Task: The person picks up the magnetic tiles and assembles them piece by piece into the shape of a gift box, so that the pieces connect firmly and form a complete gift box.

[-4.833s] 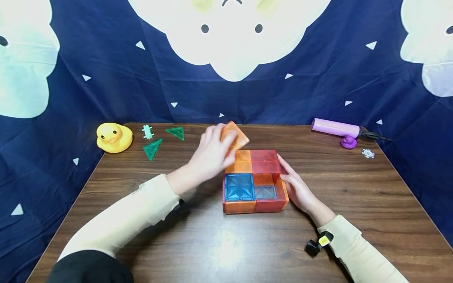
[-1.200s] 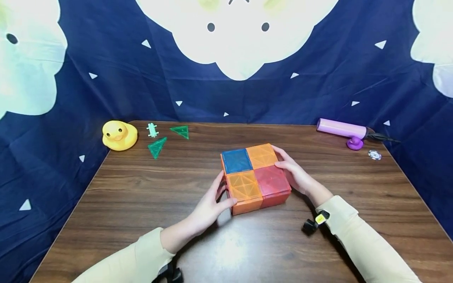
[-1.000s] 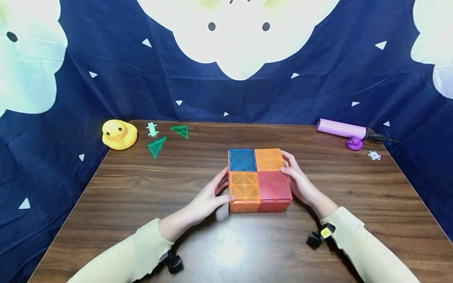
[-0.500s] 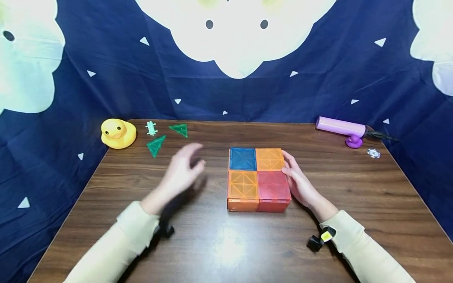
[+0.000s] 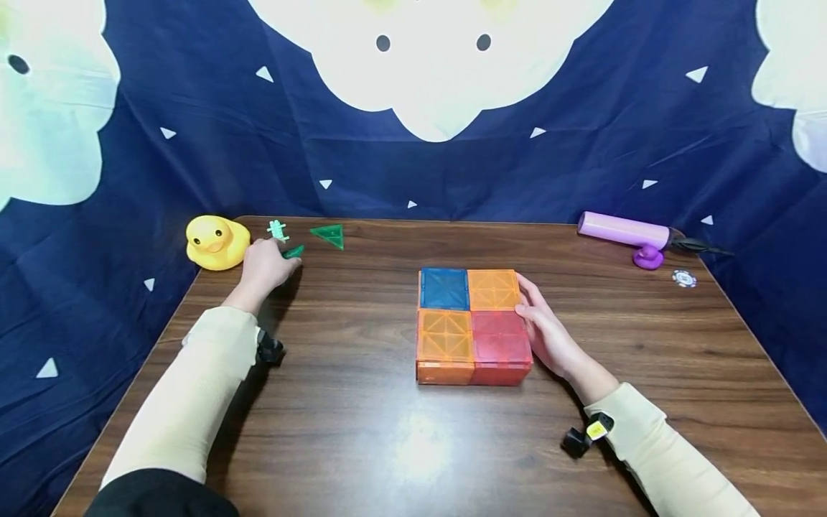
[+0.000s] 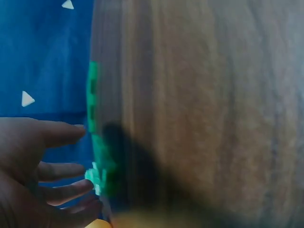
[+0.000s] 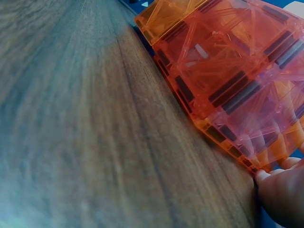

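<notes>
A low box of translucent magnetic tiles (image 5: 446,337) sits mid-table, topped by blue, red and two orange squares. My right hand (image 5: 549,341) holds its right side; in the right wrist view the thumb is at a lower corner and the fingers show through the tiles. At the back left, my left hand (image 5: 263,266) reaches over a green triangular tile (image 5: 293,251), thumb and fingers apart around it. The left wrist view shows those fingers extended near the blurred green tile (image 6: 105,161); part of that tile is hidden in the head view.
Beside the left hand are a yellow rubber duck (image 5: 216,244) and a small mint-green toy piece (image 5: 277,230). Another green triangle (image 5: 329,235) lies to their right. A pink cylinder (image 5: 623,231), purple duck (image 5: 648,257) and poker chip (image 5: 684,278) lie back right.
The orange tile in my left hand went onto the box, which is now covered on top and turned. My left hand then let go of the box and moved back left to the green triangle.
</notes>
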Tool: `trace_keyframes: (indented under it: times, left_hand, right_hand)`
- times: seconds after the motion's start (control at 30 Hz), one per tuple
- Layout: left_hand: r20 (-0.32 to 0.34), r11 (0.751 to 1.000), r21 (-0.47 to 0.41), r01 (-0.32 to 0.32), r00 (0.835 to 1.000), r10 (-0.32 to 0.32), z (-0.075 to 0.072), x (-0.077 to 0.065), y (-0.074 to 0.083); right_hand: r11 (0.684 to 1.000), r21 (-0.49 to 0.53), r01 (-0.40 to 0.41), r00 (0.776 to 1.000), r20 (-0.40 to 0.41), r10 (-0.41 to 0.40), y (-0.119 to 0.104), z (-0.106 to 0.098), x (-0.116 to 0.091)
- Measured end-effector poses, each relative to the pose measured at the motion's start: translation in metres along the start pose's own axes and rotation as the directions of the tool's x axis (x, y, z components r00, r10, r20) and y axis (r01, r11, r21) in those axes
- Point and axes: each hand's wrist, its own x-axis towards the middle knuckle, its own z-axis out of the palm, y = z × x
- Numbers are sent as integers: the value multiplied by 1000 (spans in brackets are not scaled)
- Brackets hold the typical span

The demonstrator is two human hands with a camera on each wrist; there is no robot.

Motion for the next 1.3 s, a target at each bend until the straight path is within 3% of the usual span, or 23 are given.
trace_keyframes:
  times: [0.23,0.3,0.43,0.6,0.77,0.87,0.97,1.13,1.23,1.3]
  left_hand:
    - [115,998,70,-7,993,-1,0,4,-13]
    - [108,999,48,-13,994,8,0,5,-12]
    - [35,999,-45,-17,999,18,3,2,-9]
    - [-48,982,-182,-41,998,33,4,-6,14]
    - [-112,945,-272,-183,981,158,0,-19,56]
    - [-111,895,-334,-296,955,274,-2,-31,87]
    - [-80,832,-415,-369,926,370,-3,-48,118]
    - [-55,722,-495,-483,847,529,1,-77,161]
    - [-44,678,-505,-534,800,598,5,-91,179]
    - [-27,666,-506,-549,781,624,8,-97,187]
  right_hand:
    - [1000,-3,3,1000,20,-3,2,0,0]
    - [1000,-7,7,1000,18,-7,1,-1,0]
    - [1000,-4,6,1000,14,-6,3,-1,0]
    - [1000,-5,3,1000,13,-3,3,-1,0]
    - [1000,-3,12,1000,13,-12,2,0,-1]
    - [1000,-5,19,1000,16,-19,3,0,-1]
    - [1000,-8,18,1000,16,-18,3,0,-1]
    - [1000,-12,11,1000,11,-11,3,-1,-1]
    - [1000,-14,9,1000,13,-8,3,-1,-1]
    - [1000,-16,8,1000,14,-8,3,-2,-1]
